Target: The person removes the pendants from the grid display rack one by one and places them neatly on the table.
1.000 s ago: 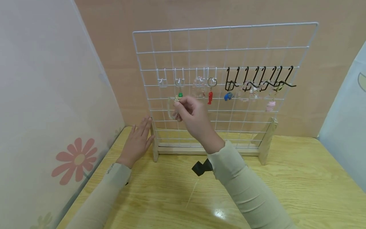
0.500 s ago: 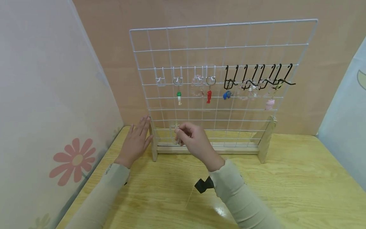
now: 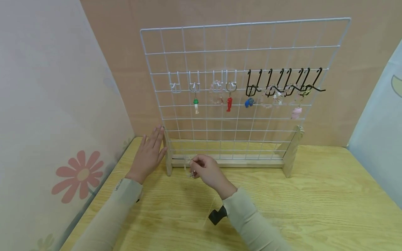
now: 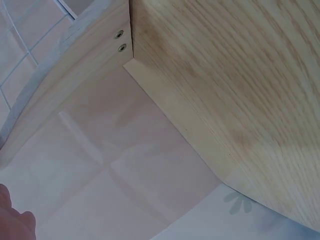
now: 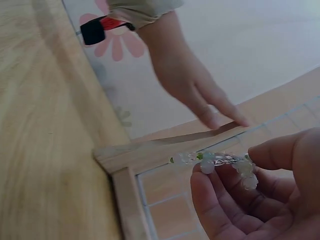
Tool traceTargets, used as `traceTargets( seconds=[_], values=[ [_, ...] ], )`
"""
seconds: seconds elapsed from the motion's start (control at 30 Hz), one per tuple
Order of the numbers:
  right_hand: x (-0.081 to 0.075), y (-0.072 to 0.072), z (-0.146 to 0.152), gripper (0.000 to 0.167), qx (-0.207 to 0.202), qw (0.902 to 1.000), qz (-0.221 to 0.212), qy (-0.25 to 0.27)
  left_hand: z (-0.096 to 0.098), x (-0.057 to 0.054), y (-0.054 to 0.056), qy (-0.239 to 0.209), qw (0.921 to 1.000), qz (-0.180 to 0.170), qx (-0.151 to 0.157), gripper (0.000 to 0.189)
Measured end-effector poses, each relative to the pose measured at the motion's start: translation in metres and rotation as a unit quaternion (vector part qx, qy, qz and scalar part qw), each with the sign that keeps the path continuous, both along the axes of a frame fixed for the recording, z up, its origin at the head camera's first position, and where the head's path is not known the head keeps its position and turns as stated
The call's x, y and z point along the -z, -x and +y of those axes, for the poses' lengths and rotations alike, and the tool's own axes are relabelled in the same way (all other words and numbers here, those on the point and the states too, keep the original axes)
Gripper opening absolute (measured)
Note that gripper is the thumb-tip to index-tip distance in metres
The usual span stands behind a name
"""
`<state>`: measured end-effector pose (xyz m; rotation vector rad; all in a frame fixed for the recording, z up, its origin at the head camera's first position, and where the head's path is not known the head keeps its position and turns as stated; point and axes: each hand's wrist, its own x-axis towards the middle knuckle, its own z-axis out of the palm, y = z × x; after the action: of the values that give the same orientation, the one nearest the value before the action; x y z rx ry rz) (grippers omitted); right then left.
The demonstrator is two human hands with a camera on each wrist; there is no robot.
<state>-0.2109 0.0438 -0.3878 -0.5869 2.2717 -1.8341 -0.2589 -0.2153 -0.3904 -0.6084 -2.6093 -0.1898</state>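
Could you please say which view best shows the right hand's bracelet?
The right wrist view: the bracelet appears close and large, its pale beads distinct. The head view shows it small and faint; the left wrist view, not at all.

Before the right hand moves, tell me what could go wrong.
The right hand only pinches the beaded bracelet, so it could slip. The bracelet might catch on the wire grid nearby. The left hand rests against the wooden post; pushing could shift the grid and swing the hanging keychains.
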Motion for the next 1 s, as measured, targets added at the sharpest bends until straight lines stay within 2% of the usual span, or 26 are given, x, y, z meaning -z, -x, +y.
traceTargets(
  seconds=[0.27,0.5,0.73,0.87,1.0],
  values=[
    [0.034,0.003,-0.011,0.023,-0.016,0.9986,-0.049,-0.009,0.000,0.001,-0.001,-0.002,1.0000,-0.001,-0.001,0.076],
    [0.054,0.003,-0.017,0.021,-0.021,0.9965,-0.078,-0.018,0.000,0.002,-0.001,-0.010,0.9999,0.004,0.003,0.077],
    [0.066,0.004,-0.023,0.020,-0.028,0.9957,-0.084,-0.026,0.000,0.003,0.001,-0.008,0.9999,0.006,0.000,0.077],
    [0.069,0.003,-0.025,0.019,-0.019,0.9945,-0.095,-0.040,0.000,0.003,0.001,-0.009,1.0000,0.003,0.000,0.077],
    [0.071,0.004,-0.027,0.017,-0.005,0.9944,-0.085,-0.063,0.000,0.003,0.001,-0.011,0.9999,0.003,0.001,0.076]
  ],
)
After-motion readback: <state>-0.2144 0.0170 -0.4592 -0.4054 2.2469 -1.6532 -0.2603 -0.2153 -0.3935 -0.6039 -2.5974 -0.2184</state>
